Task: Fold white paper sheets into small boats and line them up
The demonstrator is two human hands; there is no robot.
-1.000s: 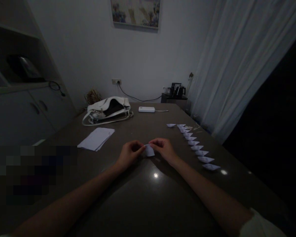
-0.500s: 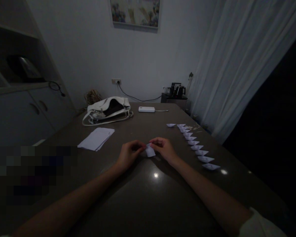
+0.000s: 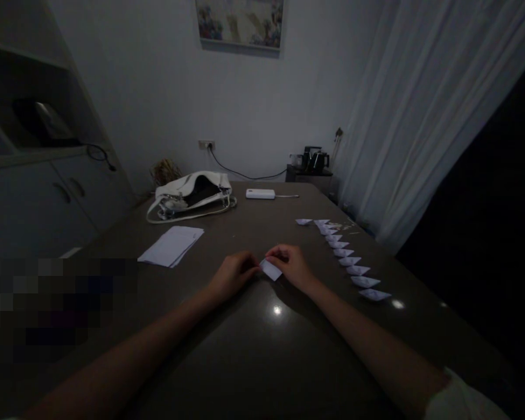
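A small folded piece of white paper [image 3: 272,270] is between my hands, low over the middle of the table [image 3: 245,350]. My right hand [image 3: 290,262] pinches its upper right side between thumb and fingers. At its left corner, my left hand [image 3: 236,273] has thumb and fingertips closed on the edge. To the right, several folded paper boats [image 3: 350,262] stand in a slanting row, the nearest boat [image 3: 374,295] close to my right forearm. A stack of white paper sheets [image 3: 171,245] lies to the left of my hands.
A white handbag [image 3: 192,195] sits at the back left, its strap on the table. Beside it lies a white power bank [image 3: 260,193] with a short cable. Small scraps [image 3: 342,226] lie near the far boats. A sheer curtain [image 3: 376,128] hangs along the right.
The folded paper has turned between my hands, its lower corner swinging to the right. My left fingers have shifted slightly down onto its left corner. The boats and the stack are unmoved.
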